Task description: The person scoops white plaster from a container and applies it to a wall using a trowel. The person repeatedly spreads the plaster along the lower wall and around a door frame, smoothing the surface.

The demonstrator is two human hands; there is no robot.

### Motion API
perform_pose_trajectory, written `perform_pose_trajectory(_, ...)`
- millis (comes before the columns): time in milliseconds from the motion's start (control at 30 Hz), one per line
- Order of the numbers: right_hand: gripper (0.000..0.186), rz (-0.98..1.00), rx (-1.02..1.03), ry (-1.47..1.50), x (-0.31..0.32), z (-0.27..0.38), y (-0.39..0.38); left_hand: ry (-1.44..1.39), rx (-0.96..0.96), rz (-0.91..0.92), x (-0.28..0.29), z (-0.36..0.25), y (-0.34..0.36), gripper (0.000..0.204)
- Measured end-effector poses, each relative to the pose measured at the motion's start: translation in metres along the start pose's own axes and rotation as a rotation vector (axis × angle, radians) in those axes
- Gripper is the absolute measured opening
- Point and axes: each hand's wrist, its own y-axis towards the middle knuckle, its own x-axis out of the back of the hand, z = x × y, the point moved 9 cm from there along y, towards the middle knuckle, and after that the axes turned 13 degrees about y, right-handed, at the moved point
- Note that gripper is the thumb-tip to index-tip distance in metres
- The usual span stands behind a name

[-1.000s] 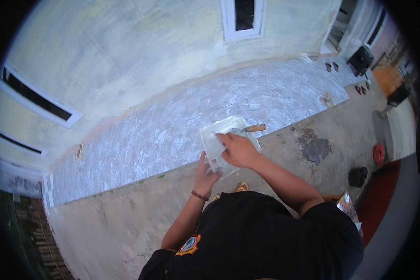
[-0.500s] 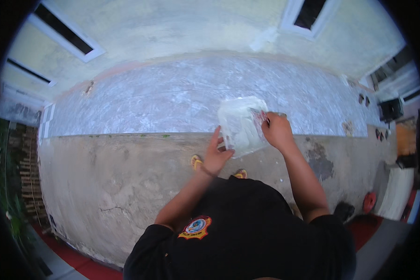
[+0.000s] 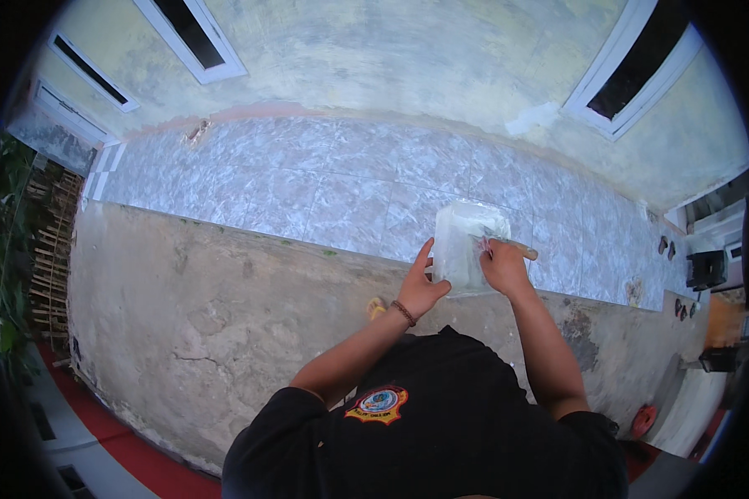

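Note:
A see-through, whitish plastic container with pale, whitish stuff in it is held out in front of me. My left hand grips its left side, thumb at the near corner and fingers along the edge. In my right hand, closed over the container's right side, is a small tool with a light wooden handle. Its handle end sticks out to the right past my knuckles, and the other end points into the container. That working end is partly hidden and too blurred to name its kind.
A raised, grey-marbled tiled ledge runs along a patchy pale wall with white-framed windows. Nearer me lies cracked bare concrete. Sandals, a black box-shaped thing and a red object are at right.
My view has turned, and the container and both hands now appear farther right and a little lower. The wooden handle of the tool shows more plainly beside my right hand.

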Motion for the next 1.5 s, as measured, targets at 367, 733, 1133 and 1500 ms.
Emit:
perform_pose_trajectory(367,0.02,-0.108,-0.262,0.587,-0.032,-0.011,0.04,-0.089,0.03,-0.028,0.061,0.015,0.019,0.096)
perform_pose_trajectory(733,0.02,-0.02,-0.457,1.085,-0.111,0.016,0.074,-0.119,0.072,-0.075,0.129,0.019,0.033,0.094)
perform_pose_trajectory(1133,0.022,0.057,-0.365,1.269,-0.184,0.119,0.188,-0.251,0.089,-0.157,0.254,0.027,0.081,0.095)
perform_pose_trajectory(1500,0.026,0.063,-0.473,1.582,-0.215,0.197,0.346,-0.288,0.179,-0.267,0.383,0.017,0.191,0.088)
